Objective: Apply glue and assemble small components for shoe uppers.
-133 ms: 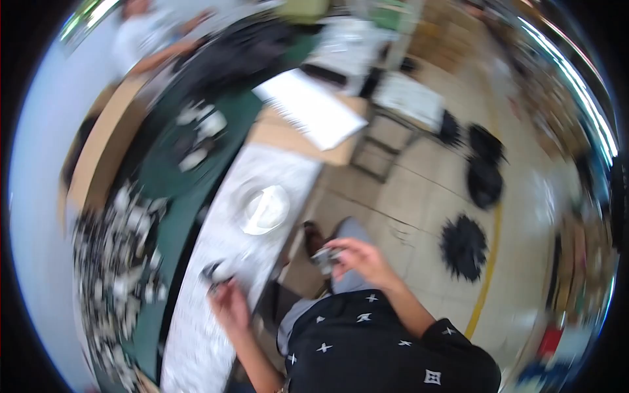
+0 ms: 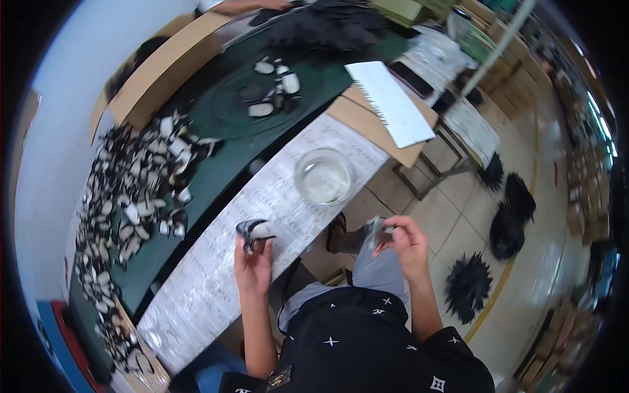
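**Inspector:** Report the hands, nearest first.

**Assistant:** Left hand (image 2: 254, 265) is raised over the printed paper strip (image 2: 216, 262) on the tabletop (image 2: 216, 180). Its fingers (image 2: 249, 252) are closed on a small black-and-white piece (image 2: 254, 230), held at their tips. Right hand (image 2: 407, 243), at three o'clock from the left and well apart from it, has its fingers curled round a small grey item (image 2: 375, 229); the item is blurred, possibly a tool.

**Inspector:** And beyond?

**Assistant:** At one o'clock from the left hand, a clear glass bowl (image 2: 323, 175) stands on the strip. At nine to ten o'clock, a heap of black-and-white pieces (image 2: 131, 190) lies on the green mat. Farther, at twelve o'clock, a white sheet (image 2: 390, 101) rests on cardboard.
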Motion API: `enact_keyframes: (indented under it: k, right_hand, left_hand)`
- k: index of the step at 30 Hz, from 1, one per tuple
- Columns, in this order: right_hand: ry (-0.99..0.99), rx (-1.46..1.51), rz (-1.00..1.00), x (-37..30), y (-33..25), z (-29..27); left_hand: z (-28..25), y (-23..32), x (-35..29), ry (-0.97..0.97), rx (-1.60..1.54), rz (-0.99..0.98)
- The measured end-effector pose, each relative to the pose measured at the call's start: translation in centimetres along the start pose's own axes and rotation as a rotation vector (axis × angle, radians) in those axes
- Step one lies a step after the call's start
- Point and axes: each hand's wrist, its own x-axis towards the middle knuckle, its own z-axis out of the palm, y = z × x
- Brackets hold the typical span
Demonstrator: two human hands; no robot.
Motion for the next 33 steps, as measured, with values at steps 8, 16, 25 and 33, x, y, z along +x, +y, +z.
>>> enact_keyframes:
  k: [8, 16, 25, 33]
  right_hand:
    - [-0.299, -0.786, -0.374, 11.2, -5.8, 3.7]
    - [-0.501, -1.231, -0.466, 14.6, -6.0, 4.9]
    - [-0.501, -1.288, -0.533, 15.3, -3.9, 3.6]
    - [-0.36, -1.15, -0.42, 15.3, -5.5, 2.6]
  left_hand:
    - [0.3, -4.5, 1.4, -0.097, -0.015, 0.07]
    - [0.1, -5.6, 2.1, -0.159, -0.074, 0.057]
    - [0.2, -5.6, 1.7, -0.143, -0.056, 0.024]
    - [0.3, -5.9, 1.8, -0.142, -0.077, 0.034]
